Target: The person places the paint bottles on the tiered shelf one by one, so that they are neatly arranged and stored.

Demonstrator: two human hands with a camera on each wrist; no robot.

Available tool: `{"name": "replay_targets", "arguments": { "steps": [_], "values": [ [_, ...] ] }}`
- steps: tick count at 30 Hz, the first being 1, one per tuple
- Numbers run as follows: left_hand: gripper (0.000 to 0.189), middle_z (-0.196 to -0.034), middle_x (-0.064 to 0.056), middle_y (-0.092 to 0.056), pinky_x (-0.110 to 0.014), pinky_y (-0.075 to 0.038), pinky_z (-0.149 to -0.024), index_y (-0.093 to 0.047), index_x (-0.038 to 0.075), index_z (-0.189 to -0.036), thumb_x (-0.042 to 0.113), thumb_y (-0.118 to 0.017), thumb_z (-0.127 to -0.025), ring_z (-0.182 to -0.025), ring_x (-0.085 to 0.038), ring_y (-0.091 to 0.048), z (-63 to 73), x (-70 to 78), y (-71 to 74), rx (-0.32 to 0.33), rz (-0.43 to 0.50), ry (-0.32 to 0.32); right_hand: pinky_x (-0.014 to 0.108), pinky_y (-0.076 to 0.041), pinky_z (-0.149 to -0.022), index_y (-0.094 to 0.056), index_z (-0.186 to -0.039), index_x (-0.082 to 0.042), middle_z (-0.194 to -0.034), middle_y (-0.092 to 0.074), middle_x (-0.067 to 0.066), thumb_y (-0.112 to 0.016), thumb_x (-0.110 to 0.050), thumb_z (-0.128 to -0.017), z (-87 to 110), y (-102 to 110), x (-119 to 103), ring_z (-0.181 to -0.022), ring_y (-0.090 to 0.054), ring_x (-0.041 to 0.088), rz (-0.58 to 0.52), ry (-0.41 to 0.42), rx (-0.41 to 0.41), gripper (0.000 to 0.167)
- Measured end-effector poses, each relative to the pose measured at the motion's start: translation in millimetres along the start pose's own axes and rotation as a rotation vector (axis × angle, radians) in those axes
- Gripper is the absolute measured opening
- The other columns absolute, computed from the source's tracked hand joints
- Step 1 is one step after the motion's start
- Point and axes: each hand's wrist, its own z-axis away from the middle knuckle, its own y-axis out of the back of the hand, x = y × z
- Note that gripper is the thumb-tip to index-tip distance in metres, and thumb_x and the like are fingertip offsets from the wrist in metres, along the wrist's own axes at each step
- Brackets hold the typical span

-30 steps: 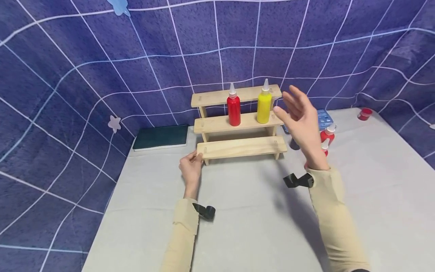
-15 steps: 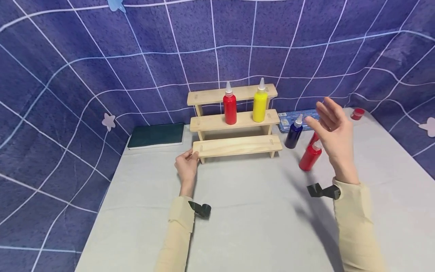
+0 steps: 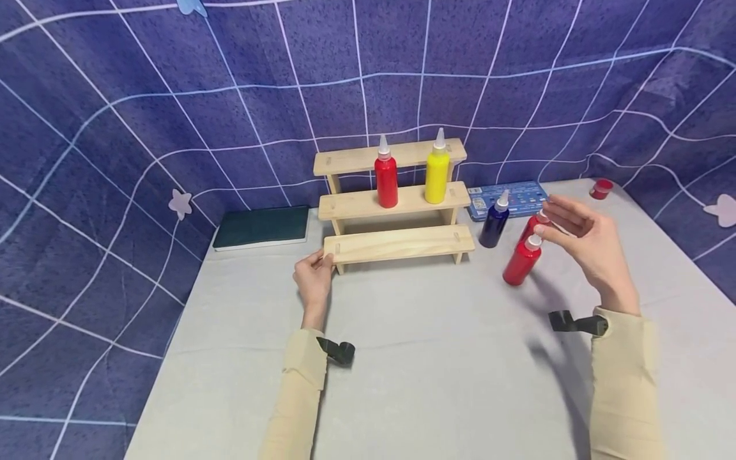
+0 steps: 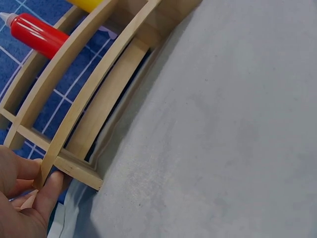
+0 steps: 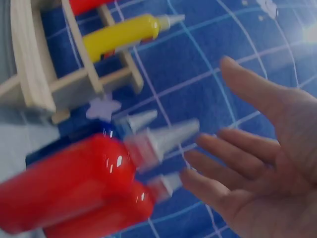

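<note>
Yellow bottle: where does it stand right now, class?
In the head view, the yellow bottle stands on the middle shelf of the wooden rack, near its right end, right of a red bottle.

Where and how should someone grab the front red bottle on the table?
The front red bottle is probably best held round its body, from the right, where the right hand hovers open: it looks upright, its body is wider than its pale nozzle, and another red bottle stands close behind.

Smooth matt wood shelf in the left grip; glossy plastic red bottles beside the right grip; matt cloth backdrop beyond both
</note>
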Motion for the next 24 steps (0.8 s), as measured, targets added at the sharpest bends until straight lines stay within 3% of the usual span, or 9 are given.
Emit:
{"name": "replay_targets", "arguments": {
  "steps": [11,13,20,24],
  "values": [
    [0.028,-0.100,-0.025,-0.071,-0.013,-0.059,-0.066,-0.069,-0.004,-0.116,0.006,-0.068,-0.089,-0.090,-0.028,-0.071,-0.4,0.2,0.7,-0.001,0.006,0.007,0.004,-0.049,-0.087,-0.052,-0.139,-0.005,-0.115,-0.066,-0.021,-0.077,-0.007,-0.084,0.1,16,20,-0.103,-0.057,-0.012,0.461,-0.165,-0.212,0.061],
    [0.028,-0.100,-0.025,-0.071,-0.014,-0.059,-0.066,-0.069,-0.004,-0.116,0.005,-0.068,-0.089,-0.091,-0.028,-0.071,-0.6,0.3,1.0,-0.002,0.010,0.005,0.004,-0.049,-0.085,-0.052,-0.139,-0.003,-0.114,-0.066,-0.021,-0.078,-0.009,-0.084,-1.0,16,23,-0.103,-0.057,-0.012,0.479,-0.175,-0.249,0.062],
    [0.029,-0.101,-0.024,-0.071,-0.017,-0.060,-0.068,-0.069,-0.004,-0.117,0.006,-0.069,-0.090,-0.093,-0.030,-0.071,-1.2,-0.5,1.5,-0.004,0.004,0.004,0.007,-0.053,-0.081,-0.060,-0.117,0.010,-0.110,-0.067,-0.023,-0.077,-0.008,-0.083,-2.8,19,40,-0.098,-0.064,-0.007,0.449,-0.157,-0.383,0.042],
    [0.029,-0.102,-0.025,-0.071,-0.019,-0.061,-0.069,-0.069,-0.004,-0.117,0.006,-0.068,-0.090,-0.093,-0.030,-0.071,-1.3,-1.3,1.3,-0.005,-0.008,0.002,0.008,-0.053,-0.080,-0.059,-0.121,0.010,-0.107,-0.069,-0.020,-0.077,-0.008,-0.084,-0.6,23,51,-0.094,-0.066,-0.004,0.448,-0.191,-0.413,0.045]
  ]
}}
